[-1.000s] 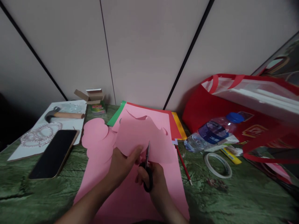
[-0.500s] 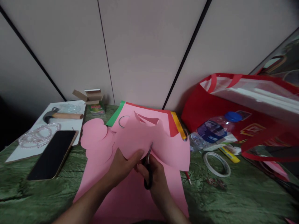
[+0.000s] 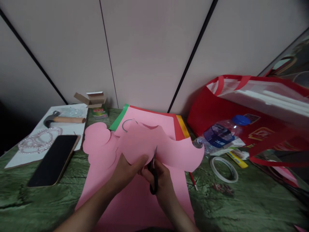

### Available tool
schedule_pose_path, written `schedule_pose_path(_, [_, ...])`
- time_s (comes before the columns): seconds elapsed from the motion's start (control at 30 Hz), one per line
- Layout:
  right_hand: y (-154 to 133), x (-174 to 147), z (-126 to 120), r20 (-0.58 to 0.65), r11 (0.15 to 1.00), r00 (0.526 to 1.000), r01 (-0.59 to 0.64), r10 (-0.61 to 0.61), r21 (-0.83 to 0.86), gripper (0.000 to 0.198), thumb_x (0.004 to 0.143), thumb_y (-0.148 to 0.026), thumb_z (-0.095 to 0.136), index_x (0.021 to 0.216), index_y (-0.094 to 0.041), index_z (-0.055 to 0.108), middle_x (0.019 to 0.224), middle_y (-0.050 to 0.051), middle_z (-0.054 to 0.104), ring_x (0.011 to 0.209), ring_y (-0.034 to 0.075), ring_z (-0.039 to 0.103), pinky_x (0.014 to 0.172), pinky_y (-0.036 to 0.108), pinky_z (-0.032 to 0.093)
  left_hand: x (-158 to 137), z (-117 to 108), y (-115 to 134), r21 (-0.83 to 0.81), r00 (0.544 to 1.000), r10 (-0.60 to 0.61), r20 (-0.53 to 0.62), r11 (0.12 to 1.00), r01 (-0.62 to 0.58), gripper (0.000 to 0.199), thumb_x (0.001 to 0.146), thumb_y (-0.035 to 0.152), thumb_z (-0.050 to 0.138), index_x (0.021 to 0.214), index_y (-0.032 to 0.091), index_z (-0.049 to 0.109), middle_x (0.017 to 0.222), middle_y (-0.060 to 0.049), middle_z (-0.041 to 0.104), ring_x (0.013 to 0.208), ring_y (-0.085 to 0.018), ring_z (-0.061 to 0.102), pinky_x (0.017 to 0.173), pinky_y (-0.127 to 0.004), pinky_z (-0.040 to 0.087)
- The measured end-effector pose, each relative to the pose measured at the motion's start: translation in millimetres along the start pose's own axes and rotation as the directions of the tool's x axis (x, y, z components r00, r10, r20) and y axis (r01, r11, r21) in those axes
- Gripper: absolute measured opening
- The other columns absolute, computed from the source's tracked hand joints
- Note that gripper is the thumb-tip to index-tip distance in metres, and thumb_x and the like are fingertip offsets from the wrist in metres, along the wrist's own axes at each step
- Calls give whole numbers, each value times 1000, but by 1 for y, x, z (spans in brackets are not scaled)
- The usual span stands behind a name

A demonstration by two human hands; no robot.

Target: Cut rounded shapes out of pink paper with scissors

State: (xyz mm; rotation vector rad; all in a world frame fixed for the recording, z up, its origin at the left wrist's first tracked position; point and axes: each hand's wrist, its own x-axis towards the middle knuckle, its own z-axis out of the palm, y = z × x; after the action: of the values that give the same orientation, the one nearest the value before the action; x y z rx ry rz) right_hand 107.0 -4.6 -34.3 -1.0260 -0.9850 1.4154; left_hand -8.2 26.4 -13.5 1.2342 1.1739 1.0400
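A curling sheet of pink paper (image 3: 142, 140) is pinched in my left hand (image 3: 129, 169), with the thumb on top and the other fingers hidden under it. My right hand (image 3: 162, 178) grips a pair of scissors (image 3: 154, 175) by black handles, and its blades meet the paper's near edge. To the right of the blades the paper bends away in a curved strip. Beneath both hands lies a larger pink sheet (image 3: 135, 206). Several rounded pink cutouts (image 3: 98, 138) overlap on its upper left.
On the left are a phone (image 3: 54, 161), a hammer (image 3: 65, 120), beads (image 3: 40, 140) and a small opened box (image 3: 98, 108). A red bag (image 3: 202, 111), plastic bottle (image 3: 223, 132), tape roll (image 3: 224, 169) and pencil (image 3: 193, 181) are on the right. Coloured sheets (image 3: 154, 114) lie by the wall.
The held paper has shifted and turned slightly, its right end now reaching farther right and curling up. My hands have stayed almost in place, still holding the paper and scissors.
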Motion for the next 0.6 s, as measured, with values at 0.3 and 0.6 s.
schedule_pose_path(0.3, [-2,0,1,3,1000,1000,8,-8,-13,19,66,-32,67,68,-18,55,62,-2,50,59,12,44,57,25,38,-1,1,1,-22,1000,18,3,1000,-18,15,73,20,58,60,16,53,45,6,49,40,-7,44,38,-17,36])
schedule_pose_path(0.6, [2,0,1,-13,998,1000,6,-7,-60,18,67,-31,65,67,-18,53,59,-3,48,58,13,45,55,25,36,-1,2,5,-4,999,33,27,999,-33,20,74,18,56,54,16,52,41,5,50,37,-8,47,37,-18,36])
